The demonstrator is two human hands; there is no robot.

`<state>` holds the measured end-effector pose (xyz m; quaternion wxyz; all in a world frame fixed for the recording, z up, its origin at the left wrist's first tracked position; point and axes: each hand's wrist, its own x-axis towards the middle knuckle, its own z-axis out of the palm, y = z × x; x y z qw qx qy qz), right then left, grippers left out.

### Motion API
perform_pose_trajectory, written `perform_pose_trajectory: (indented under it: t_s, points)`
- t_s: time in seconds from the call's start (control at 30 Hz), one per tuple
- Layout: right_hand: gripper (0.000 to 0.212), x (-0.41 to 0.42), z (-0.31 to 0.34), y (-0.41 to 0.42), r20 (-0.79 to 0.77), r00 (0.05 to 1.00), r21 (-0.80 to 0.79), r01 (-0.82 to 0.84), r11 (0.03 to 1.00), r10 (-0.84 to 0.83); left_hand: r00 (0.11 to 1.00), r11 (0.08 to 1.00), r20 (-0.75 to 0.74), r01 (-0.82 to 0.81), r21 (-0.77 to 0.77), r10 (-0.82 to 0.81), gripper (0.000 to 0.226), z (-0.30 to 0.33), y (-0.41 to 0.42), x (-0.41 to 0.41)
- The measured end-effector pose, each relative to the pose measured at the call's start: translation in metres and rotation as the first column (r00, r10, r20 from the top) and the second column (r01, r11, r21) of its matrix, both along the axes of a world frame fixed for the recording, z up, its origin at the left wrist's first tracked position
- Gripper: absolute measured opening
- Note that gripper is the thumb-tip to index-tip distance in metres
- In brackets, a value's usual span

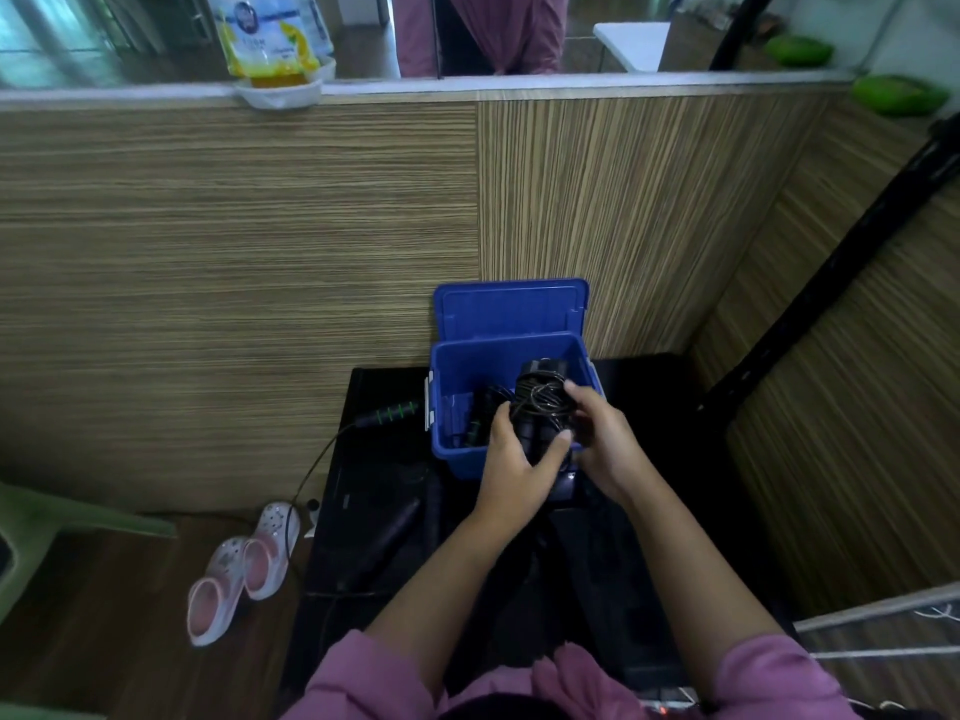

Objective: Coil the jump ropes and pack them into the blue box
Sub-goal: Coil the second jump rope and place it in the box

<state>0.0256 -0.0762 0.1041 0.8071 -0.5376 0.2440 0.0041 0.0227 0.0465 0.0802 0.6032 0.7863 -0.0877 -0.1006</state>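
A blue box (467, 361) stands open on a black table (649, 387), its lid (511, 309) leaning against the wood wall behind. Both hands hold one coiled black jump rope (540, 400) over the box's front right part. My left hand (519, 459) grips its black handles from below. My right hand (605, 439) holds the wound cord from the right. Another coiled rope (475, 413) lies inside the box. A black and green handle (395, 412) lies on the table left of the box, its cord (317, 459) hanging over the table's left edge. A dark handle (395, 532) lies nearer me.
A wood-panel wall rises right behind the table and along the right side. A pair of pink and white clogs (244, 563) sits on the floor to the left. A green chair (41, 532) stands at the far left. A black pole (831, 267) leans at the right.
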Motion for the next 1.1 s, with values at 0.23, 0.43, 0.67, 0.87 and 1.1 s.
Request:
perform_pose_trajectory:
  t_s: [0.23,0.43,0.67,0.87,1.1]
  points:
    - [0.035,0.007,0.010,0.001,-0.045,0.997,-0.040,0.054,0.998,-0.055,0.963,0.977,0.268,-0.034,0.212,-0.025,0.093,0.000,0.002,-0.012]
    - [0.033,0.008,0.009,0.005,-0.059,0.995,-0.095,0.074,0.993,-0.080,0.950,0.990,0.309,-0.077,0.116,0.037,0.081,-0.005,0.008,-0.013]
    - [0.036,0.008,0.016,0.004,-0.007,1.000,0.034,0.004,0.999,-0.004,0.929,0.988,0.362,-0.123,0.090,0.083,0.080,-0.005,0.010,-0.014]
    - [0.045,0.012,0.009,0.004,-0.032,0.999,0.018,0.002,1.000,-0.002,0.940,0.991,0.335,-0.105,0.087,0.070,0.077,-0.008,0.011,-0.007]
    - [0.044,0.012,-0.009,-0.001,-0.046,0.999,-0.058,-0.011,0.998,0.008,0.983,0.997,0.183,0.003,0.079,-0.018,0.083,-0.014,0.006,-0.002]
